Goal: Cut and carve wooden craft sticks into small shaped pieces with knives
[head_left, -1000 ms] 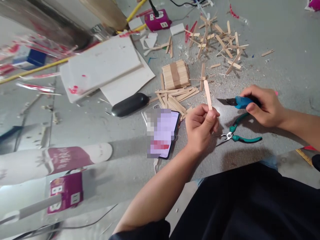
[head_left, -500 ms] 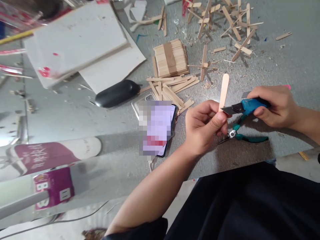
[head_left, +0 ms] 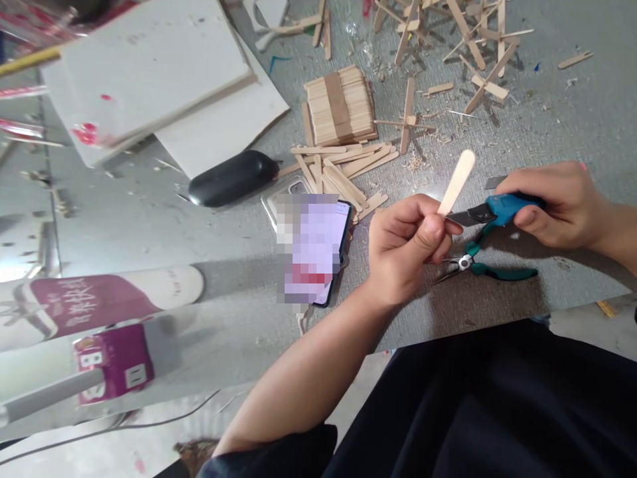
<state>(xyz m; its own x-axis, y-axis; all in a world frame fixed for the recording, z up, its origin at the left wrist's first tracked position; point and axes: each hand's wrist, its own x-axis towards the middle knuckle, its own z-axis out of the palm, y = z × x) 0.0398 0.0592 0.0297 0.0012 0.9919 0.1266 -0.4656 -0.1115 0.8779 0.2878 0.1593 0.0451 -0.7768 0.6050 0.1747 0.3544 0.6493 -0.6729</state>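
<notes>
Between thumb and fingers, my left hand (head_left: 411,242) pinches a wooden craft stick (head_left: 458,180), its rounded end pointing up and to the right. My right hand (head_left: 560,202) is wrapped round a blue utility knife (head_left: 505,207). The knife's dark blade (head_left: 465,218) reaches the lower part of the stick, at my left fingertips; whether it cuts into the wood is hidden. Below the knife, pliers with green handles (head_left: 505,272) lie on the table, jaws toward my left hand.
A banded bundle of craft sticks (head_left: 341,106) lies behind loose sticks (head_left: 348,169). Crossed-stick pieces (head_left: 490,86) are at the back right. A phone (head_left: 318,252), a black case (head_left: 233,178), white boards (head_left: 149,73) and a purple packet (head_left: 119,362) are to the left.
The craft stick has tilted further right in my left hand. The knife has shifted slightly right, its blade still at the stick. The whole view has moved a little.
</notes>
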